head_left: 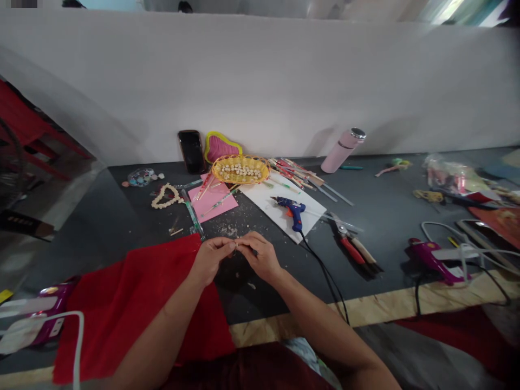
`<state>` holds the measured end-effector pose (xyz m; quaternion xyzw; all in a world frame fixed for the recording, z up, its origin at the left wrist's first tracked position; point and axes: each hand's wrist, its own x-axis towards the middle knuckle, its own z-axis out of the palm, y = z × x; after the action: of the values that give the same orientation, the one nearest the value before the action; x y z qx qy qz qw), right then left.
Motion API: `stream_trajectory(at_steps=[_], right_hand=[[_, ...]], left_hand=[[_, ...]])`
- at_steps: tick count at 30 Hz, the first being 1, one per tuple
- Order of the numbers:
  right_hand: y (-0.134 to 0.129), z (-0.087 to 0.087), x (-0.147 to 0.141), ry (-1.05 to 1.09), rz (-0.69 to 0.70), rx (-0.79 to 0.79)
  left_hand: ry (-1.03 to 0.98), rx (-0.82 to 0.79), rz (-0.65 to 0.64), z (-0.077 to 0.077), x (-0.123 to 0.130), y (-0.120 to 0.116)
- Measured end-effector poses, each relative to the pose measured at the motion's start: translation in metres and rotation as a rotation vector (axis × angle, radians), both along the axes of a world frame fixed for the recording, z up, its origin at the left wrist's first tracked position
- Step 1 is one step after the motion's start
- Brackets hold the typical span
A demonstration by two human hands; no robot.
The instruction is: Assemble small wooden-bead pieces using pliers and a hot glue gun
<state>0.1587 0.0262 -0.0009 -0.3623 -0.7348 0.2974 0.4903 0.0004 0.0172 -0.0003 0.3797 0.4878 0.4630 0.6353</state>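
Observation:
My left hand [213,257] and my right hand [260,254] meet fingertip to fingertip above the dark table. Both are pinched on a tiny pale piece [236,245], too small to make out. Pale crumbs lie on the table just beyond my fingers. A red cloth [150,303] spreads under my left forearm. Behind the hands, a yellow basket [241,179] holds small pale pieces. A blue glue gun [293,211] rests on a white board [264,205] beyond my right hand. A bead-like pale loop [166,205] lies at the left, near a pink paper [213,203].
Pliers [349,241] lie right of the glue gun, whose black cord [323,265] runs over the table's front edge. A pink bottle [341,151] and a phone [192,152] stand by the wall. Purple power strips [441,262] with white cables sit at both sides.

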Motion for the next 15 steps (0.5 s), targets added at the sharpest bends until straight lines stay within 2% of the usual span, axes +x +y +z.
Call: stream_trajectory(at_steps=[8,15], right_hand=[[0.0001,-0.0023,0.0005,0.001,-0.019,-0.029],[0.0001,0.0022,0.0004,-0.007,-0.014,-0.023]], left_hand=[[-0.015,0.019,0.019,0.0013,0.0005,-0.0004],[-0.031,0.005,0.027,0.0030,0.0011,-0.0002]])
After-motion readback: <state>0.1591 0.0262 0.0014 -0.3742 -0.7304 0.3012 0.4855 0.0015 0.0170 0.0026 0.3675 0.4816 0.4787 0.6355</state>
